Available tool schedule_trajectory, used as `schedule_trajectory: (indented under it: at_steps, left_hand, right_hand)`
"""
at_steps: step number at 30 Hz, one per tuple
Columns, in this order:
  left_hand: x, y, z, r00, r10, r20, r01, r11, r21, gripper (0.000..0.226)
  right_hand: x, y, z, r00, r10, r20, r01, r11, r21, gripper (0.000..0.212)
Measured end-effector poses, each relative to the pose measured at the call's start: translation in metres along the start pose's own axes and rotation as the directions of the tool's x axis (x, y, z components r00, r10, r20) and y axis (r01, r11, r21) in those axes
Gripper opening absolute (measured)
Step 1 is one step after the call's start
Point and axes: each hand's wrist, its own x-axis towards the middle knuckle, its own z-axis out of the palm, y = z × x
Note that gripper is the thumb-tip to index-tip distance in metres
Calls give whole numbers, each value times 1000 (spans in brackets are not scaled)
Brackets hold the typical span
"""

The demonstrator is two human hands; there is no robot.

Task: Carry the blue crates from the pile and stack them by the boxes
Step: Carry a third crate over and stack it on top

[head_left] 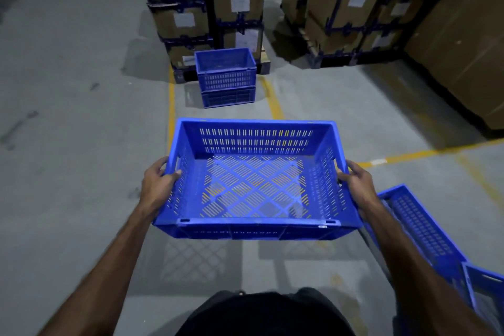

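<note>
Ahead of us the boxes (240,5) tower on pallets, and two crates (227,78) already stand stacked at their foot on the floor (68,90). We carry an empty blue crate (253,177) level at waist height, well short of that stack. Our left hand (158,183) and right hand (354,185) each curl round a side rim. We should keep it level and square its corners over the stack.
</note>
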Motion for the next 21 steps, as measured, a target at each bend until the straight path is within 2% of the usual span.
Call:
schedule_trajectory:
  at_steps: [7,10,13,21]
  left_hand:
    - [57,26,28,1000,-20,-19,20,1000,-1,31]
    - [84,35,43,999,-40,-35,40,999,14,31]
    - [114,45,62,996,-63,-68,63,998,2,36]
    - [175,94,103,981,-70,-182,60,996,-63,29]
  right_hand:
    - [70,-27,17,999,42,10,-41,998,-46,32]
    - [117,-34,24,998,56,14,-55,997,-56,41]
    - [161,-51,34,997,53,57,-50,997,-51,27]
    - [264,-104,62,990,60,130,-49,995,-83,27]
